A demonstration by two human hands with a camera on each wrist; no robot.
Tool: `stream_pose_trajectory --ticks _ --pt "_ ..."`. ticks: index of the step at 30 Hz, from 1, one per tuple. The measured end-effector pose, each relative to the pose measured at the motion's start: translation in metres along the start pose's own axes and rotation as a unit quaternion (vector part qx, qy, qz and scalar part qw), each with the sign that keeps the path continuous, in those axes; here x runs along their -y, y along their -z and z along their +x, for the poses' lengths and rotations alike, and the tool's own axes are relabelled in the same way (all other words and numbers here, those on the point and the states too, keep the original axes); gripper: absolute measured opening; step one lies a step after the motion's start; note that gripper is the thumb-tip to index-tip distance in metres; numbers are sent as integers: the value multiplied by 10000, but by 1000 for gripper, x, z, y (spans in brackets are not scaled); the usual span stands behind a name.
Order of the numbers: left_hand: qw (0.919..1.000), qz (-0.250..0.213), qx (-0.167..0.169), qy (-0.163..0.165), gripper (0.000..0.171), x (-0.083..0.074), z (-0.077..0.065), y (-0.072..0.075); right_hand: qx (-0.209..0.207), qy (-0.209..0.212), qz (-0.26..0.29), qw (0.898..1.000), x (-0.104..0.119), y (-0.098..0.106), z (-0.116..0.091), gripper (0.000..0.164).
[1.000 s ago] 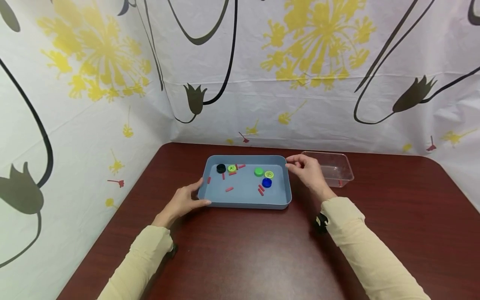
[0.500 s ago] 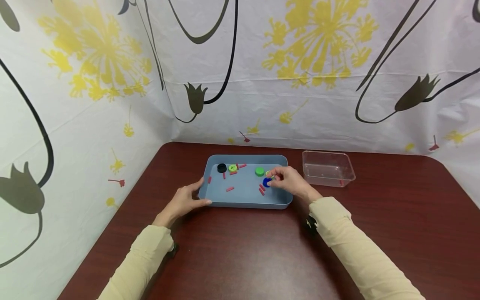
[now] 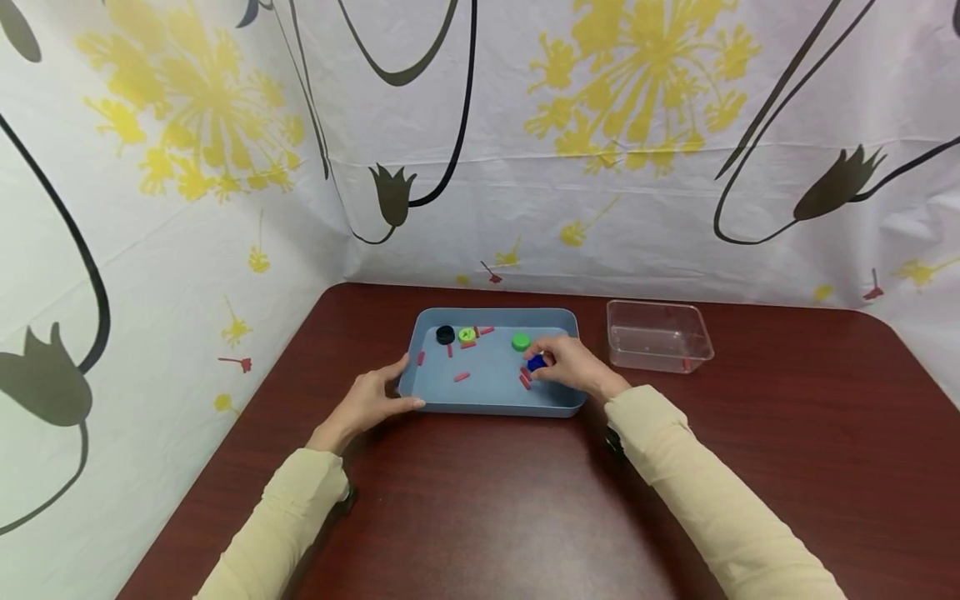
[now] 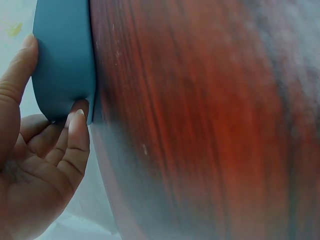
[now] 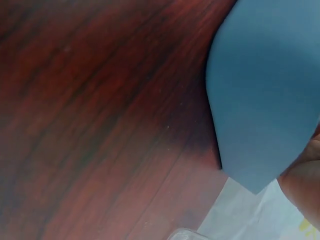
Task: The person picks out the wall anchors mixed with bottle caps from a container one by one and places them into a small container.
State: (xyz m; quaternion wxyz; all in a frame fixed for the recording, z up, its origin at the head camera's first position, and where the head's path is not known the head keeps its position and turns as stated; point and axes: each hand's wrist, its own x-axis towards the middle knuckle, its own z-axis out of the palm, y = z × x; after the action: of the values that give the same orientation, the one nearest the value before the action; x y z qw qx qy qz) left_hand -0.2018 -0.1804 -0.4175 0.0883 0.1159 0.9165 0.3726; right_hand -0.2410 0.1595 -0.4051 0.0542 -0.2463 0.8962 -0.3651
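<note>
A shallow blue-grey tray [image 3: 487, 392] lies on the table, with bottle caps and short red sticks in it. My left hand [image 3: 369, 401] grips the tray's front left corner; in the left wrist view the thumb and curled fingers lie about its wall. Over the tray's right part, my right hand [image 3: 573, 364] has thumb and fingers around a blue bottle cap [image 3: 536, 362]. A green cap [image 3: 521, 342] lies just behind it. Further left are a black cap [image 3: 446, 335] and a yellow-green cap [image 3: 467, 335]. In the right wrist view the tray wall hides most of the right hand [image 5: 302, 182].
A clear plastic box [image 3: 658, 335] stands to the right of the tray, with something red near its front right corner. Several red sticks [image 3: 462, 377] lie scattered in the tray. A patterned cloth [image 3: 660, 242] hangs behind the dark wooden table [image 3: 480, 500].
My right hand has moved left from beside the tray's right rim and taken hold of the blue cap. The second yellow-green cap is now hidden behind it. My left hand stays put.
</note>
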Motion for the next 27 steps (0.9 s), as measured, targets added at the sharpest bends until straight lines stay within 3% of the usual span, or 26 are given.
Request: stream_pose_trajectory --ticks 14,21,27 --pt "10000 56 18 41 92 0 0 1 490 -142 -672 9964 2 -5 9 27" --pt "9999 80 22 100 93 -2 0 0 479 -85 -1159 9921 -1 -8 11 27" --pt "9999 88 3 63 93 -2 0 1 375 -98 -1246 9915 -3 -11 11 25"
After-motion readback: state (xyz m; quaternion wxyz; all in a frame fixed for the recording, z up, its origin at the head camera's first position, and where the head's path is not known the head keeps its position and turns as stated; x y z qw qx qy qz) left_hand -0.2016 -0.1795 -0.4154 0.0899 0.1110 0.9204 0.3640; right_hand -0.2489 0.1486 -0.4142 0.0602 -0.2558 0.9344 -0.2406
